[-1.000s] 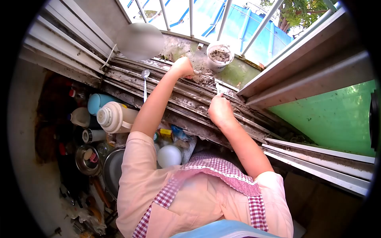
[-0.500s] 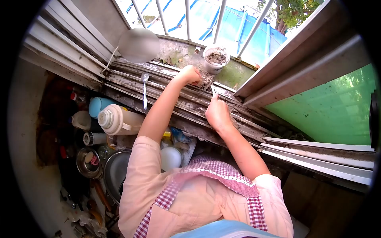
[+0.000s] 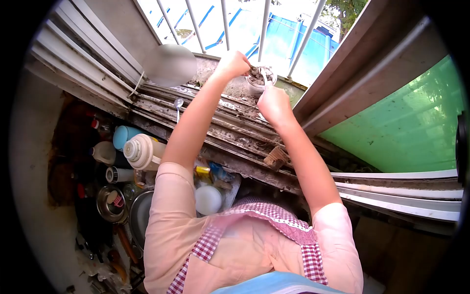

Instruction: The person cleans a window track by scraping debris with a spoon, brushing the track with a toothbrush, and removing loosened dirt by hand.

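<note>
At the left rim of a white plastic tub [image 3: 256, 89], my left hand [image 3: 233, 65] is closed. Its fingertips are against dark, crumbly debris, and whatever they hold is hidden. My right hand [image 3: 275, 105] grips a slim, light-coloured tool [image 3: 264, 76], its tip in the tub. Clumps of grey-brown dirt [image 3: 257, 78] lie in the tub, which stands on the outer ledge by the bars. A metal spoon [image 3: 178, 103] rests on the window track [image 3: 220, 125] left of my left forearm. Beneath my right forearm lies a brown, bristly-looking piece [image 3: 276, 158].
White metal bars [image 3: 226, 24] close off the window. A frame [image 3: 372, 63] with a green pane [image 3: 396, 122] stands on the right. Below left are a cream flask [image 3: 139, 149], a metal bowl [image 3: 111, 203], a pan [image 3: 142, 218] and a round white lid-like object [image 3: 208, 200].
Both hands have moved up and outward from the dirty track to the tub. The tool's tip is now in the tub. The brown bristly piece has come into view under the right forearm.
</note>
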{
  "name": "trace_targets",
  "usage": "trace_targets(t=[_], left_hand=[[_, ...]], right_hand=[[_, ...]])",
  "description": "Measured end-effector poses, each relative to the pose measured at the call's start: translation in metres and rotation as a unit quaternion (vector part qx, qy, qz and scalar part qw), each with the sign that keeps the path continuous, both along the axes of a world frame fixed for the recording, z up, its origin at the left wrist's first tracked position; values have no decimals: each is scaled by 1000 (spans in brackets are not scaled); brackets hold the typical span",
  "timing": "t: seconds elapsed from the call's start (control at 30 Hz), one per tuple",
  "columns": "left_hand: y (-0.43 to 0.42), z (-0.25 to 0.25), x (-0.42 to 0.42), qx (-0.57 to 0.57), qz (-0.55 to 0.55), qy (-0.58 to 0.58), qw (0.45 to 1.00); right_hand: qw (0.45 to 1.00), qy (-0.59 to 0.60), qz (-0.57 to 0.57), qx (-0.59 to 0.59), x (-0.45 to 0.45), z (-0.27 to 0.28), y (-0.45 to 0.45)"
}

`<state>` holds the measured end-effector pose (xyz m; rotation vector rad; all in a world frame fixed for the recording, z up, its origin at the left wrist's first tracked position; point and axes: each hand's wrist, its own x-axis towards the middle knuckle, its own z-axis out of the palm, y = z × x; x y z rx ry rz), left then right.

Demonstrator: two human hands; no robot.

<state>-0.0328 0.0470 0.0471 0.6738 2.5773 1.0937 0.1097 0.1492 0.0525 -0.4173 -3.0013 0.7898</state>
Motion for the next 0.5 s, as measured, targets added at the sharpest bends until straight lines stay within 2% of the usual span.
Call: trace_targets(t=[0.03,0.07,0.17,0.23,0.27,0.3,0.37,0.5], left_hand=[[8,-4,3,-82,-35,135,987],[14,-25,-2,-97,-34,224,969],[7,-25,22,-105,-17,365,925],[-18,-22,26,-87,55,352,930],[-31,-16,32,-129,98,285,945],[-47,-18,29,-120,110,257,953],[-74,-47,11,-147,121,238,952],[-76,-98,-21,-176,87,173,965]], right_hand=[[1000,-1,-15,15,-5,-8,6],[999,-2,-31,29,-7,-13,9],[993,73,-41,80,12,-10,12],[999,16,-25,37,32,1,11],[999,-26,-9,15,40,7,10],[997,-70,9,-7,46,9,9],[996,-84,9,-12,47,-20,14],[993,-113,-27,1,31,-58,19]])
